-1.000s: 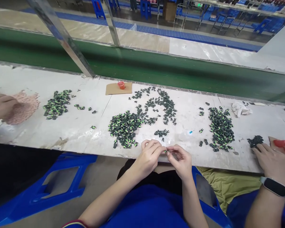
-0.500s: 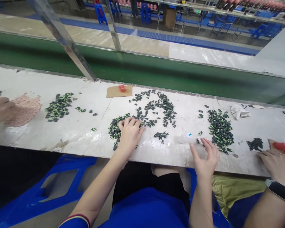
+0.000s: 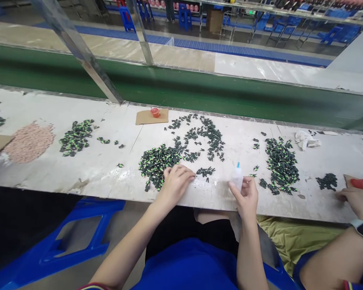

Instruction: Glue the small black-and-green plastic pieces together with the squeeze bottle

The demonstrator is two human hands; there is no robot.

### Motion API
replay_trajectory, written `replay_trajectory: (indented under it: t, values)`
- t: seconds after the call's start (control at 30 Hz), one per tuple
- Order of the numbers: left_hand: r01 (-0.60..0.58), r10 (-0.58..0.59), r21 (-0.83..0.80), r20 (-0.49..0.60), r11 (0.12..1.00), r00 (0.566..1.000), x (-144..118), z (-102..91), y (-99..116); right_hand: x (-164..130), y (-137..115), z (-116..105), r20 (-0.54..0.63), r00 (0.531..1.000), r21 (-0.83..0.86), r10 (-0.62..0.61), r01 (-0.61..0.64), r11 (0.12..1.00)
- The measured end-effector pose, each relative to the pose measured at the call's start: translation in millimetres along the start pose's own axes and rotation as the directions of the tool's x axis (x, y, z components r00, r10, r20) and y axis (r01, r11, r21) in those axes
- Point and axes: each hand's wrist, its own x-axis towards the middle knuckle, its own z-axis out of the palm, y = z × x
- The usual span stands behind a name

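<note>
The person's bare forearms emerge from a bright blue short-sleeved top (image 3: 187, 262); a striped red cuff edge (image 3: 92, 286) trims the left sleeve, above black trousers (image 3: 181, 229).

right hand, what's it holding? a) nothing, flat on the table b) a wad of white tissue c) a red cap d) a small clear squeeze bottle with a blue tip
d: the right hand is wrapped around a small clear bottle with a blue tip, held upright at the near edge of the table, while the left hand rests by the pile of dark green pieces.
</note>
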Motion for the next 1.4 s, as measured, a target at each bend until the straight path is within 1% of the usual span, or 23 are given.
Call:
replay_trajectory:
  t: [0.07,0.13,0.2,0.3,0.37,0.47,0.53,0.6,0.77,0.97,1.17,1.4]
  values:
    - [-0.026,0.028,-0.056,0.037,0.998,0.999,-8.4,5.4,9.1,-2.6,1.1,1.4,-0.019,1.000,0.085,0.007,-0.005,0.996]
    - [-0.027,0.034,-0.104,0.067,0.994,0.997,-13.5,8.3,15.4,-4.4,1.8,4.1,-0.052,0.998,0.192,0.037,-0.027,0.981]
    - [0.000,0.014,-0.140,0.094,0.990,0.995,-15.6,8.7,18.7,-5.7,1.5,8.0,-0.062,0.994,0.287,0.094,-0.072,0.955]
    - [0.053,-0.033,-0.169,0.124,0.984,0.992,-15.6,7.2,20.1,-8.4,-0.8,14.7,-0.048,0.991,0.337,0.125,-0.102,0.936]
    - [0.085,-0.059,-0.184,0.139,0.979,0.989,-15.3,6.5,20.5,-10.8,-3.0,19.5,-0.068,0.992,0.308,0.103,-0.077,0.948]
    - [0.123,-0.096,-0.204,0.138,0.971,0.986,-15.8,6.7,21.2,-13.7,-7.1,27.0,-0.119,0.991,0.175,0.064,-0.043,0.984]
    - [0.139,-0.115,-0.210,0.125,0.968,0.986,-16.8,7.6,21.5,-14.0,-9.9,31.6,-0.121,0.991,0.093,0.054,-0.042,0.995]
    - [0.154,-0.132,-0.214,0.114,0.965,0.985,-17.9,8.7,20.9,-12.9,-11.9,34.9,-0.102,0.993,0.051,0.066,-0.061,0.997]
    - [0.203,-0.182,-0.237,0.110,0.950,0.977,-19.6,10.9,18.0,-10.1,-12.1,36.7,-0.082,0.988,0.017,0.131,-0.131,0.991]
    - [0.217,-0.193,-0.235,0.124,0.947,0.973,-18.5,10.0,18.2,-10.4,-14.8,37.7,-0.080,0.988,-0.004,0.133,-0.134,0.991]
    - [0.214,-0.194,-0.243,0.104,0.946,0.975,-18.2,11.2,18.3,-10.0,-16.0,38.5,-0.075,0.987,0.003,0.142,-0.143,0.990]
    - [0.220,-0.196,-0.232,0.120,0.948,0.973,-18.7,11.2,17.8,-10.5,-16.8,38.3,-0.070,0.988,-0.013,0.137,-0.138,0.990]
